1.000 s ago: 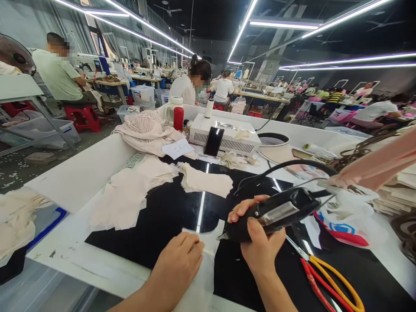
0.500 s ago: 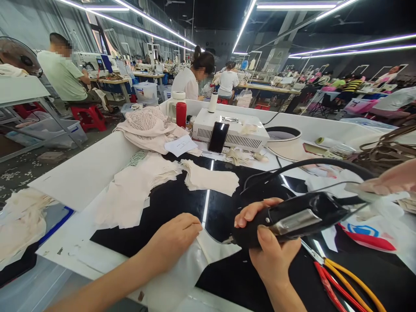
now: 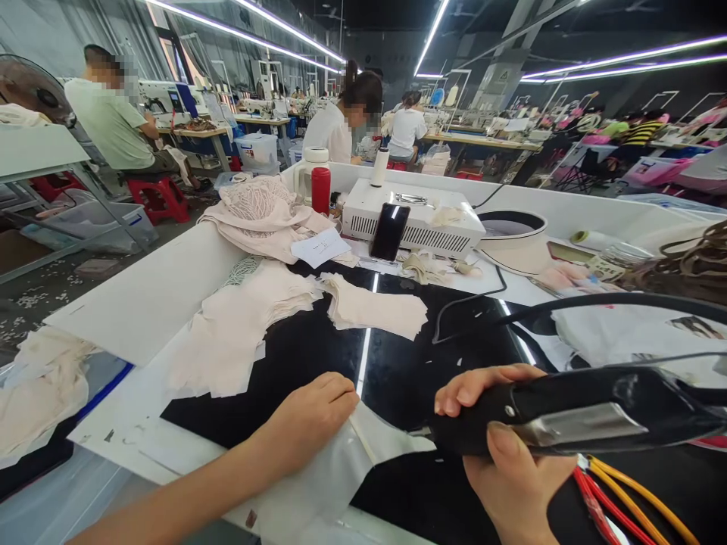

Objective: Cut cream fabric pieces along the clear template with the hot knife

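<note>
Over the black tabletop (image 3: 301,363), the right hand (image 3: 519,484) is curling around a black tool (image 3: 579,409); the left hand (image 3: 315,420), fingers together, is touching pale, creased cloth (image 3: 335,473), any pinch hidden.

Scene is viewed fwd/down from head cam; L hand (image 3: 312,420) & R hand (image 3: 519,484) are framed close, blk tabletop (image 3: 307,344) mid-frame, ceiling lights (image 3: 430,38) far.

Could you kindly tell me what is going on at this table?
Someone has a black tool in the grip of the right hand, its tip by the edge of a pale cloth. The left hand is on that cloth. Farther back, two fabric stacks lie on the black surface; scissors lie to the right, partly hidden.
</note>
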Tool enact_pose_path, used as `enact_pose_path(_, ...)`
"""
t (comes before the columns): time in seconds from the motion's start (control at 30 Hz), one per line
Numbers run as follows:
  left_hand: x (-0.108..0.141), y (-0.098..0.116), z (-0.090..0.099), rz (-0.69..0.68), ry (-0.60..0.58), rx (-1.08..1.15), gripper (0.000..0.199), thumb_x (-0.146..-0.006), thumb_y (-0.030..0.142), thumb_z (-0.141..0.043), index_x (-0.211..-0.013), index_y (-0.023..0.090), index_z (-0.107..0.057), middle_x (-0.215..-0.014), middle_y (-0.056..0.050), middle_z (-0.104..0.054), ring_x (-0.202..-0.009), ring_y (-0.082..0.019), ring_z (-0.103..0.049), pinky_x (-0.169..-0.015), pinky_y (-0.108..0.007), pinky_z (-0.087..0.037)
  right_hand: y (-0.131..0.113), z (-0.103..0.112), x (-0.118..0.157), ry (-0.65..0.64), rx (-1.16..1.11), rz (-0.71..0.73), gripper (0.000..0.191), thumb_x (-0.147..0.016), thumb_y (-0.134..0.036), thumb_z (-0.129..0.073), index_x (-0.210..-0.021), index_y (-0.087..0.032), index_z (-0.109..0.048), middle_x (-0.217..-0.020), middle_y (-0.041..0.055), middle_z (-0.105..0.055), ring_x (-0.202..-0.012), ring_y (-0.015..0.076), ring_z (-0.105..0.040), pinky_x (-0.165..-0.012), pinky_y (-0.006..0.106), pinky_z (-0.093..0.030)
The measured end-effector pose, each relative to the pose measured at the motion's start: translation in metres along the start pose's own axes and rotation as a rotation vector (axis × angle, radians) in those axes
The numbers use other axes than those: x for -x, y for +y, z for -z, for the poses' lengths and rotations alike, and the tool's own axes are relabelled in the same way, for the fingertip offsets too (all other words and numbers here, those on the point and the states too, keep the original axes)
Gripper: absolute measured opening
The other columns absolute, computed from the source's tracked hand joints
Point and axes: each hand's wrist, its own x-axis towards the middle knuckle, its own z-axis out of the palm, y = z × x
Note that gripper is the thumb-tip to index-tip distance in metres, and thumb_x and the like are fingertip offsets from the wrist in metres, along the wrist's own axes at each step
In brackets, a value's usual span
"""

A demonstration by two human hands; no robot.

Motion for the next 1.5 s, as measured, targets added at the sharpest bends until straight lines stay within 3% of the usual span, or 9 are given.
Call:
enact_pose_path(0.37,0.008,0.005,0.011,-0.095,0.068,-0.056,0.028,-0.100,0.001,-0.049,-0.125,0.009,-0.060,-0.120,-0.013,-0.070,-0.115,-0.022,-0.068,-0.098,-0.034,-0.063,-0.001,-0.002,-0.002,0.014,0.004,-0.005,0.039,-0.082,-0.038,-0.086,-0.112,-0.026,-0.064,-0.076,-0.0019,-0.066,-0.060,0.0174,-0.060,-0.053,0.034,-0.057)
enact_pose_path(0.53,0.008,0.007,0.010,-0.111,0.097,-0.062,0.029,-0.099,0.000,-0.049,-0.125,0.007,-0.060,-0.121,-0.014,-0.070,-0.115,-0.023,-0.068,-0.099,-0.034,-0.063,0.004,-0.025,-0.012,0.032,-0.063,-0.005,0.038,-0.082,-0.038,-0.086,-0.111,-0.026,-0.064,-0.075,-0.0029,-0.066,-0.060,0.0162,-0.061,-0.054,0.032,-0.057)
enact_pose_path(0.83,0.006,0.006,0.005,-0.084,0.153,-0.012,0.021,-0.105,0.008,-0.048,-0.121,0.010,-0.062,-0.117,-0.012,-0.071,-0.114,-0.020,-0.069,-0.098,-0.032,-0.063,0.034,-0.065,-0.022,-0.045,-0.090,-0.041,0.037,-0.085,-0.040,-0.081,-0.112,-0.028,-0.058,-0.075,-0.0041,-0.062,-0.059,0.0153,-0.058,-0.057,0.032,-0.054)
enact_pose_path(1.5,0.005,0.006,0.005,-0.087,0.176,-0.032,0.020,-0.107,0.009,-0.048,-0.120,0.005,-0.064,-0.112,-0.012,-0.070,-0.108,-0.021,-0.069,-0.097,-0.031,-0.063,0.040,-0.061,-0.017,-0.096,-0.080,-0.006,0.030,-0.091,-0.031,-0.076,-0.117,-0.028,-0.059,-0.081,-0.0029,-0.063,-0.063,0.0158,-0.062,-0.059,0.033,-0.055)
